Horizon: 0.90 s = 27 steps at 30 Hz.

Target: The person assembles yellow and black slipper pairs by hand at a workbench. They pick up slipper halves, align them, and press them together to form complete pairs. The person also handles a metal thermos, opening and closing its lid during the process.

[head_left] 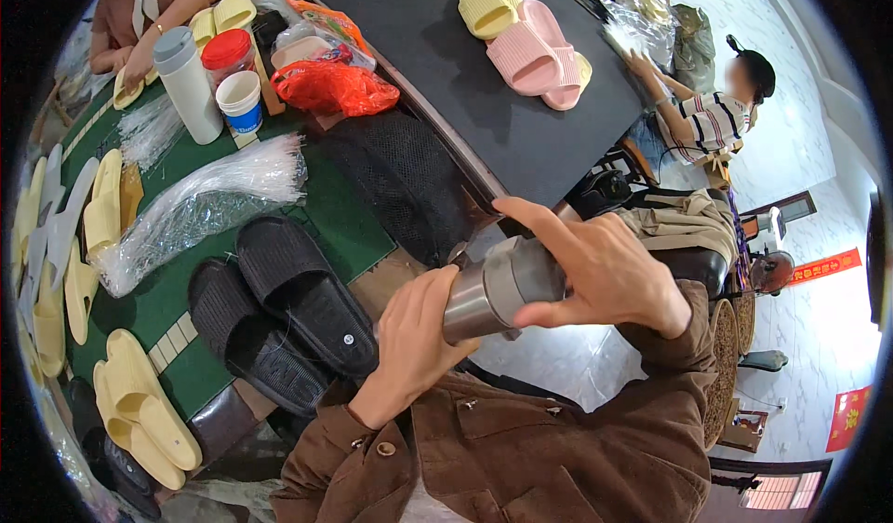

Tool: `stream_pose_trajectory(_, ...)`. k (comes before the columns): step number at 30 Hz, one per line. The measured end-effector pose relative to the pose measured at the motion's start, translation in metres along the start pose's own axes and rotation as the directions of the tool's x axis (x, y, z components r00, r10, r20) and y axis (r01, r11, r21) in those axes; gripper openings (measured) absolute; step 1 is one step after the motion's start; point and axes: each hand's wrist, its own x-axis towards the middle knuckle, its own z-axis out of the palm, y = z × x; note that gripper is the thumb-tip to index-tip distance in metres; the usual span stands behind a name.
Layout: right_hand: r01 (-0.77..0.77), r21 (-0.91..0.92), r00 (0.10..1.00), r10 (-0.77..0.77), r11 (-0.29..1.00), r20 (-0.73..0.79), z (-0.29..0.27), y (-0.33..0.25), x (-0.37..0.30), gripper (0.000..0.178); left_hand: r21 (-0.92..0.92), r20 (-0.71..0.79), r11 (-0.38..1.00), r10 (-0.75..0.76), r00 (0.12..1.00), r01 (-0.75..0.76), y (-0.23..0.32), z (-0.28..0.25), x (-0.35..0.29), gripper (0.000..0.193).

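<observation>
A steel vacuum flask point(469, 303) with a grey lid point(523, 276) is tilted in front of my chest. My left hand point(416, 337) is wrapped around its metal body. At the lid end, the thumb and fingers of my right hand point(609, 267) grip the lid from the right, with the index finger stretched over its top. The lid sits on the flask. A pair of black slides point(302, 300) lies on the green table just left of my left hand. Beside them is a clear bundle of plastic strands point(209, 207).
Yellow slides point(141, 402) line the left side of the green table point(344, 221). A white bottle point(189, 86), paper cup point(240, 102) and red bag point(339, 86) stand farther back. Pink slides point(539, 53) rest on the dark table point(409, 44). Two other people sit at the far left and right.
</observation>
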Motion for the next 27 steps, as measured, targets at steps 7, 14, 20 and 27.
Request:
stream_pose_trajectory(7,-0.085,0.120,0.994,0.076,0.989,0.077,-0.014,0.009,-0.010,0.072,-0.041,0.036,0.998,-0.044,0.998,0.045,-0.004,0.000,0.001,0.084)
stream_pose_trajectory(14,0.347,0.014,0.935,-0.347,0.938,0.076,-0.005,0.018,-0.006,0.094,-0.207,0.115,0.976,-0.044,0.992,0.067,0.002,0.001,0.006,0.078)
stream_pose_trajectory(20,0.130,0.008,0.992,-0.130,0.992,0.003,-0.009,0.012,-0.009,0.079,-0.191,0.114,0.979,-0.051,0.992,0.072,0.003,0.004,0.004,0.078)
stream_pose_trajectory(27,0.105,-0.002,0.993,-0.105,0.994,-0.058,-0.005,0.012,-0.013,0.079,-0.192,0.115,0.979,-0.046,0.992,0.068,0.000,0.004,0.005,0.080)
